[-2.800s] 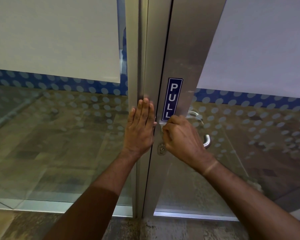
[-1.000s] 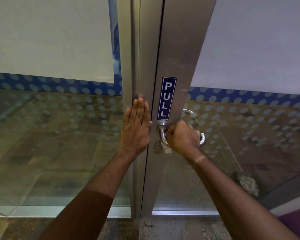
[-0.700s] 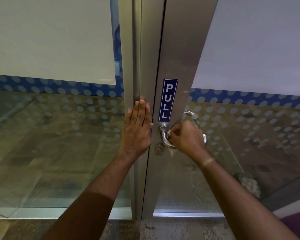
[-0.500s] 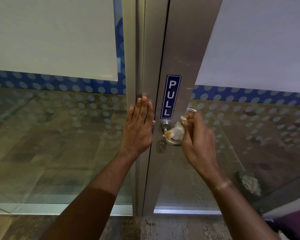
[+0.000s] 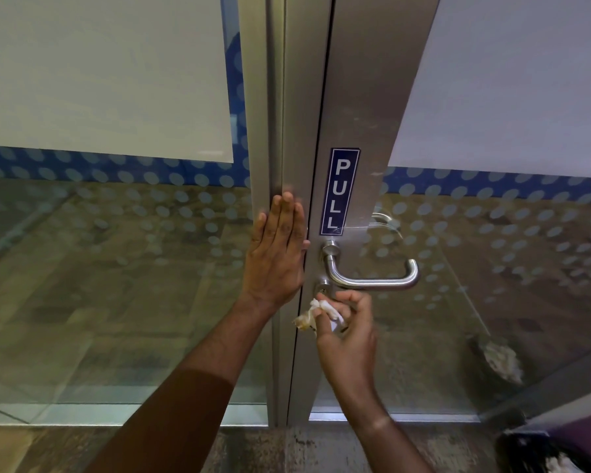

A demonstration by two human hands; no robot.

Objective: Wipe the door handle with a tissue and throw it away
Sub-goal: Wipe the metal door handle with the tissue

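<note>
The right hand [image 5: 347, 331], gripping a crumpled white tissue [image 5: 316, 312], has dropped just below the curved steel door handle [image 5: 372, 279], suggesting wiping is finished; the left hand [image 5: 277, 254] presses flat, fingers extended, on the metal frame [image 5: 270, 131].

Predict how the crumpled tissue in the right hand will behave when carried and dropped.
The tissue is probably light and floppy: it bunches limply between the right hand's fingers. Dropped, it would likely flutter down rather than roll. Its stained, creased folds suggest it tears easily.
</note>
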